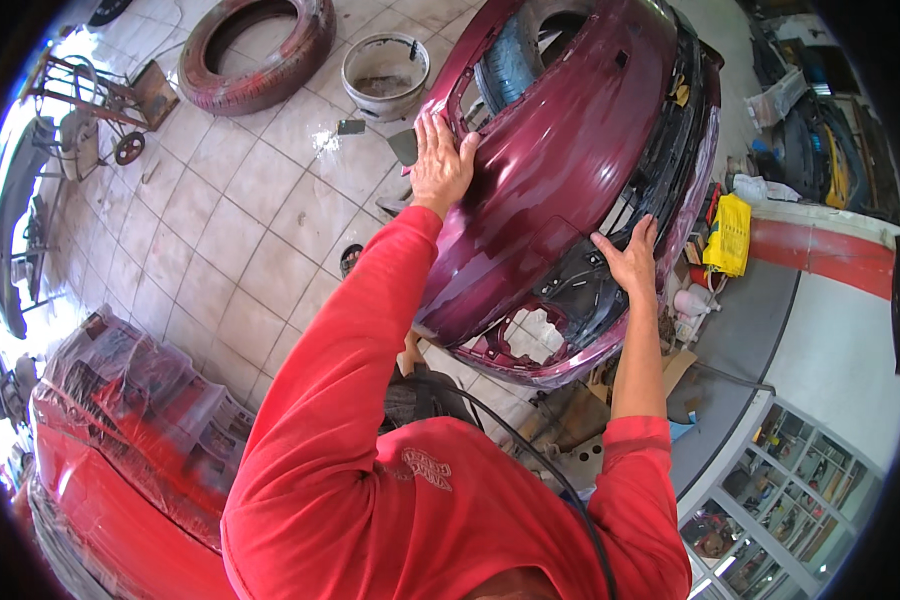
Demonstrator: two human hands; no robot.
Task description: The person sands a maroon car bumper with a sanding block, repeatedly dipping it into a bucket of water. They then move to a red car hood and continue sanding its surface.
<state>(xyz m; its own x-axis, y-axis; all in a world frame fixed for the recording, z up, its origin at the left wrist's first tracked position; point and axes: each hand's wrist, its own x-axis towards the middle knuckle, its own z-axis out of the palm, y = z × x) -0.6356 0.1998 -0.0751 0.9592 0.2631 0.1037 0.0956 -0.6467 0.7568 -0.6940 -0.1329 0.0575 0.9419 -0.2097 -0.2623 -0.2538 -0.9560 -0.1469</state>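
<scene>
Maroon painted plastic forms the car bumper cover point(555, 170), which stretches out in front of the person, its glossy skin marked with dull, paler patches. At its left edge, beside a long cutout, lies the left hand point(444, 170), back up, with the fingers close together and the thumb slightly apart. On its right side, the right hand point(632, 258) is spread at the black plastic grille trim point(582, 288), thumb well away from the fingers; whether it grips there cannot be told. Both wrists come out of red sleeves.

A bluish tyre point(506, 70) shows through and behind the far part of the bumper cover. Left of the cover, on the tiled floor point(220, 235), stands a round whitish tub point(378, 107), and farther left lies a red-stained tyre point(255, 97). A wheeled metal cart point(105, 100) is well to the left of the cover. Nearer the person and left of it sits a red car body panel point(100, 490), partly under clear film and newspaper. Just right of the cover hangs a yellow bag point(728, 235)
</scene>
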